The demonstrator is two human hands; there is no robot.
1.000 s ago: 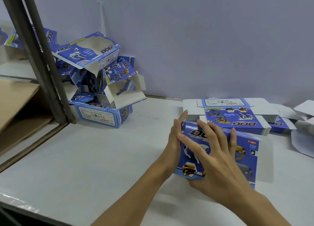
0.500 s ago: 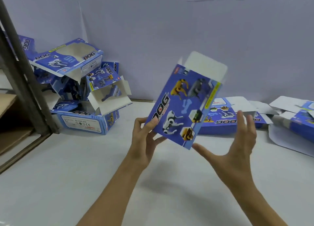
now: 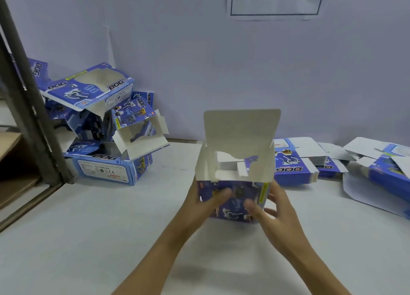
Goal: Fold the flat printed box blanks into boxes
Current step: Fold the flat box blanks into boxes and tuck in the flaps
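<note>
You have the box [image 3: 235, 161] popped open into a tube and held up off the table [image 3: 111, 239], its long axis running up and away from you, open mouth tilted toward your eyes. Your left hand [image 3: 204, 202] grips the near-left corner, thumb across the printed front panel and the other fingers hidden round the side. Your right hand [image 3: 269, 208] holds the near-right corner the same way, thumb on the front, fingers [image 3: 274, 194] curled past the yellow-striped edge. Both hands sit at the lower, near end of the tube.

What matters for the next fold is that everything still loose lies beyond your fingers. The tall lid flap [image 3: 241, 126] stands straight up from the far wall, directly above and behind both thumbs, about equally far from each hand. The far end is hard to read through the mouth: some white flaps show inside, but you cannot tell whether they are tucked.

The stack of flat blanks [image 3: 292, 168] lies just right of your right hand on the table; the finished boxes [image 3: 99, 126] are piled well off to the left.
</note>
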